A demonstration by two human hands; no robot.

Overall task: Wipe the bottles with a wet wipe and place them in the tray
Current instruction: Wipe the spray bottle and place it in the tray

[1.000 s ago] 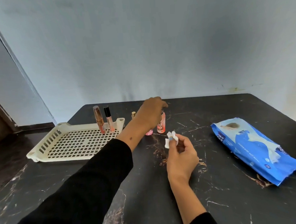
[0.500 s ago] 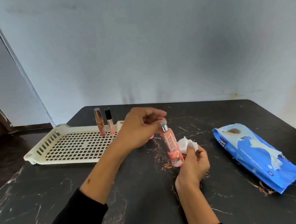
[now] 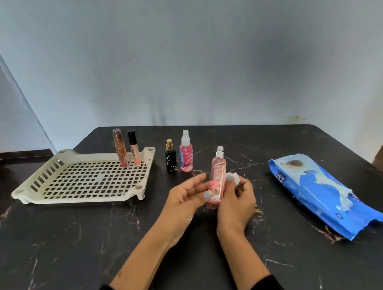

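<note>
- The pink spray bottle (image 3: 217, 179) is held near upright above the black marbled table (image 3: 80, 250), silver nozzle at the top, base low between both palms.
- Left hand (image 3: 184, 203): thumb pressed on the lower label of the bottle, fingers extended behind it; a loose grasp on the bottle's left side.
- Right hand (image 3: 236, 204): fingers closed on a folded white wet wipe (image 3: 233, 177), which touches the bottle's right side at mid-height.
- Beyond the grip and to its left, a black perfume bottle (image 3: 171, 158) and a pink mist bottle (image 3: 186, 153) stand upright just beside each other on the table, apart from the hands.
- Further left of the grip, the cream perforated tray (image 3: 55, 185) sits on the table; its right edge is near the black perfume bottle.
- In the tray's far right corner, a rose-gold lipstick tube (image 3: 120, 148) and a lip gloss tube (image 3: 133, 148) stand upright; the rest of the tray grid is open.
- Right of the grip, a blue wet wipe pack (image 3: 317, 196) lies flat, well apart, with open table surface between.
- Table surface nearer than the grip carries only the forearms.
</note>
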